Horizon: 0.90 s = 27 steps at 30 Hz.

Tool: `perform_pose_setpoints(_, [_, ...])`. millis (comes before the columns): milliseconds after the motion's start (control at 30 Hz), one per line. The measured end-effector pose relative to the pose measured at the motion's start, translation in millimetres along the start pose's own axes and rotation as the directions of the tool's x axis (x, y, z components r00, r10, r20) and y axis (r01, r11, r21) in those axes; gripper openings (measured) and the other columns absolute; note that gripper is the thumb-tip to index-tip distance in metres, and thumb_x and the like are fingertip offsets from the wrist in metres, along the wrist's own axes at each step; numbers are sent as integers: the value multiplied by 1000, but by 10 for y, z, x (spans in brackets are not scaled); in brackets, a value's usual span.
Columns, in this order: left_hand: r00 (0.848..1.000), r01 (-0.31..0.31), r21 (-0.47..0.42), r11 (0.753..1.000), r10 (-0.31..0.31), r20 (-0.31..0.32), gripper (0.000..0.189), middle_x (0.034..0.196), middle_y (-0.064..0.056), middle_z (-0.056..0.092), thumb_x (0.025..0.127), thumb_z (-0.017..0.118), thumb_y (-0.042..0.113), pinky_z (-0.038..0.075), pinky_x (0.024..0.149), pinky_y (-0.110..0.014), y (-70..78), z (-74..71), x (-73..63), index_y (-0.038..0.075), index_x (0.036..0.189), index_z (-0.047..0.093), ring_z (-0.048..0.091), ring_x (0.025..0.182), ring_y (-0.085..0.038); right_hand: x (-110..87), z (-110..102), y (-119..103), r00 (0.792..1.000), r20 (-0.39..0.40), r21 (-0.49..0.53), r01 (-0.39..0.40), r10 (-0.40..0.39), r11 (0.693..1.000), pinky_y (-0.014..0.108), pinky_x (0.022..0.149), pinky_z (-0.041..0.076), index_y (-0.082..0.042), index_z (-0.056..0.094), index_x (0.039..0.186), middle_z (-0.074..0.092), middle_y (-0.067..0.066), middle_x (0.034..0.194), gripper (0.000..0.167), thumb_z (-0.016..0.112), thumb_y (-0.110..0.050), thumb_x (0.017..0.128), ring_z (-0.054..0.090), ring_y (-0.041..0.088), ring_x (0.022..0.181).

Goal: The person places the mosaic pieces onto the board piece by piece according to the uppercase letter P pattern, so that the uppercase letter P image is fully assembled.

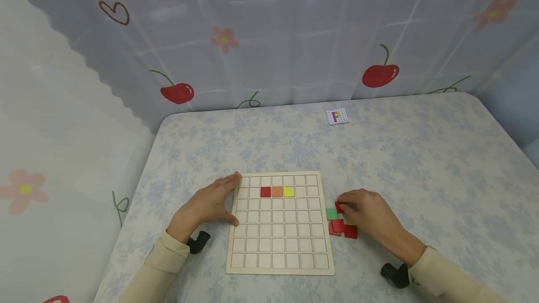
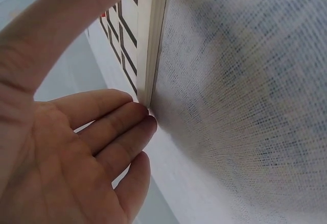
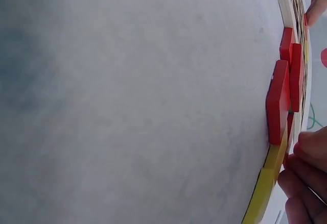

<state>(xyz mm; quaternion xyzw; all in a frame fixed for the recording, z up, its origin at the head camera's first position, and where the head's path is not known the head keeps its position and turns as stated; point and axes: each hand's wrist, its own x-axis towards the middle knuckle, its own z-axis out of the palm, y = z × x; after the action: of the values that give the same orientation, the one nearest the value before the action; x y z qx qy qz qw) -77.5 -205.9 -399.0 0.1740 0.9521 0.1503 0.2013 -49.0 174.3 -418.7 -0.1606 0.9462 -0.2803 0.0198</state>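
A square wooden grid board (image 1: 278,246) lies on the table. In its second row from the far edge sit a red square tile (image 1: 265,192), an orange one (image 1: 277,191) and a yellow piece (image 1: 288,192) with one rounded-off corner. My left hand (image 1: 210,202) rests along the board's left edge, its fingers and thumb spread; in the left wrist view its fingertips touch the rim. Right of the board, my right hand (image 1: 370,209) pinches a small red tile (image 1: 338,206). Beside it lie a green tile (image 1: 331,214), several red tiles (image 1: 350,232) and yellow pieces (image 3: 259,196), partly hidden under the hand.
A small card (image 1: 337,116) printed with a coloured grid pattern lies near the table's far edge. Pale blue flowered cloth (image 1: 400,153) covers the table. A curtain (image 1: 273,50) with cherries and flowers hangs behind it.
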Motion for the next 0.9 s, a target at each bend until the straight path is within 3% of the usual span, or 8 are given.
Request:
perform_pose_setpoints(500, [1000, -24, -26, 999, 24, -6, 116, 160, -14, 24, 64, 93, 34, 35, 110, -51, -25, 26, -4, 0, 154, 29, 26, 145, -35, -55, -39, 10, 998, 63, -8, -31, 31, 999, 43, 74, 58, -3, 78, 100, 73, 9, 102, 22, 79, -1, 77, 66, 32, 99])
perform_pose_setpoints(900, [1000, -30, -30, 999, 30, -10, 115, 160, -14, 24, 64, 93, 33, 34, 111, -51, -16, 15, -11, 1, 154, 29, 26, 145, -35, -29, -81, -12, 999, -40, -14, 4, -5, 1000, 48, 80, 57, -2, 78, 101, 73, 10, 101, 22, 81, -3, 79, 67, 31, 99])
